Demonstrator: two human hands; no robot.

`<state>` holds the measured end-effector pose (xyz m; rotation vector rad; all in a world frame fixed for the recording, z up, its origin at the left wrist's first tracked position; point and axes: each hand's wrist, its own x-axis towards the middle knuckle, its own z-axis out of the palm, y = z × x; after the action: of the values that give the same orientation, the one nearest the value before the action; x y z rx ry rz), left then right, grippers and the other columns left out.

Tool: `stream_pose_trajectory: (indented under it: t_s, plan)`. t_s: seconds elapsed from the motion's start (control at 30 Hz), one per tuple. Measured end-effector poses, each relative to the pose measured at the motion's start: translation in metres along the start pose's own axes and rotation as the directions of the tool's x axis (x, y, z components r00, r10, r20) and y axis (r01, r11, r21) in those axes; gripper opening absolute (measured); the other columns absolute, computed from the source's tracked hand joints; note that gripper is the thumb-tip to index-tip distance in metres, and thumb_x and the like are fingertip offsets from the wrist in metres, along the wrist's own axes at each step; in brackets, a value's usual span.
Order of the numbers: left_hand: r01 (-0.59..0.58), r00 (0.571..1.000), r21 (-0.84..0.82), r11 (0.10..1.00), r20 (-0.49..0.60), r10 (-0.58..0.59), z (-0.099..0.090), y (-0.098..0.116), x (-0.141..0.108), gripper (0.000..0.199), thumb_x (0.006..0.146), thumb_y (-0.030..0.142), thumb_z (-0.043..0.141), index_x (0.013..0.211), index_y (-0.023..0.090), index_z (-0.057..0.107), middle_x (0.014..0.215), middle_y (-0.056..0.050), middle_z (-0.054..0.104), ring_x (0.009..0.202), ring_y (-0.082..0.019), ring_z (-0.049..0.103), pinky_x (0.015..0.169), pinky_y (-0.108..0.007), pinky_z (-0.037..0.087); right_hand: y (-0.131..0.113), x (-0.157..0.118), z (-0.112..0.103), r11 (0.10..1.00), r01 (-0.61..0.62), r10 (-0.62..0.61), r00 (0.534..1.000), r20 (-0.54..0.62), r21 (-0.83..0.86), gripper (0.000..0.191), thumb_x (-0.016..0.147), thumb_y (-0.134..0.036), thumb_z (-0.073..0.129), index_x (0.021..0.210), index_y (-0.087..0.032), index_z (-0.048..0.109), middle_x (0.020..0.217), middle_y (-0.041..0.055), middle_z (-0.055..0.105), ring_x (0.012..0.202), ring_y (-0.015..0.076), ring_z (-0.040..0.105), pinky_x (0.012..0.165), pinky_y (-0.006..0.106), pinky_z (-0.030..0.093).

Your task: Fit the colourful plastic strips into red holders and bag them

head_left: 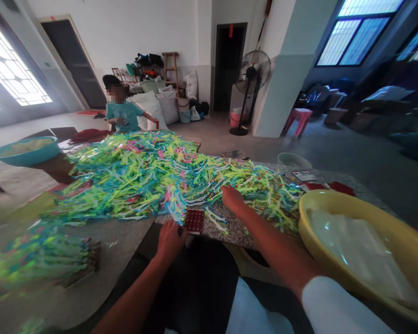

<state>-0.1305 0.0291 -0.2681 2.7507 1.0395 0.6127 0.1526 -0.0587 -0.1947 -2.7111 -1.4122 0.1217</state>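
A wide heap of thin green, blue, white and pink plastic strips (125,181) covers the stone-topped table (238,227). My left hand (170,241) is closed at the table's front edge, beside a dark red card with rows of small marks (195,221); a bundle of blue, white and pink strips (176,204) stands up from its fingers. Reaching to the front of the heap, my right hand (232,197) touches the strips with its fingers bent together. What its fingertips grip is too small to make out.
A yellow basin (308,208) with clear plastic bags stands at the right. On the left are a blue basin (31,157) and a blurred bundle of strips (45,260). A person (123,113) is behind the heap; a fan (251,74) stands farther back.
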Motion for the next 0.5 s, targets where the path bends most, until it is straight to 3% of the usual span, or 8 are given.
stream_pose_trajectory:
  t_s: [0.17,0.3,0.5]
  plan:
    - [-0.010,1.000,-0.026,1.000,-0.010,0.010,-0.002,0.001,0.000,0.019,0.091,0.033,0.055,0.098,0.018,0.065,0.106,-0.012,0.068,0.105,-0.029,0.060,0.092,-0.041,0.048,0.003,0.015,-0.005,0.993,0.085,-0.072,0.984,0.164,-0.076,0.034,0.094,-0.015,0.047,0.120,-0.014,0.069,0.122,0.0178,0.068,0.113,0.0280,0.065,0.091,0.032,0.048]
    - [-0.004,1.000,-0.044,0.999,-0.015,0.003,-0.002,0.001,0.001,0.019,0.090,0.031,0.057,0.099,0.017,0.066,0.107,-0.012,0.069,0.107,-0.030,0.060,0.093,-0.043,0.047,0.000,0.023,-0.011,0.994,0.086,-0.065,0.966,0.250,-0.073,0.026,0.085,-0.019,0.062,0.107,-0.015,0.076,0.113,0.0147,0.074,0.107,0.0272,0.068,0.087,0.029,0.050]
    - [-0.020,1.000,-0.082,0.996,-0.021,0.018,-0.002,0.002,0.000,0.014,0.089,0.028,0.058,0.096,0.018,0.065,0.101,-0.010,0.069,0.104,-0.029,0.060,0.092,-0.042,0.047,-0.021,0.044,-0.007,0.994,-0.100,0.091,0.986,0.142,0.050,0.044,0.096,-0.040,0.048,0.123,-0.014,0.071,0.121,0.0197,0.070,0.112,0.0283,0.067,0.090,0.031,0.050]
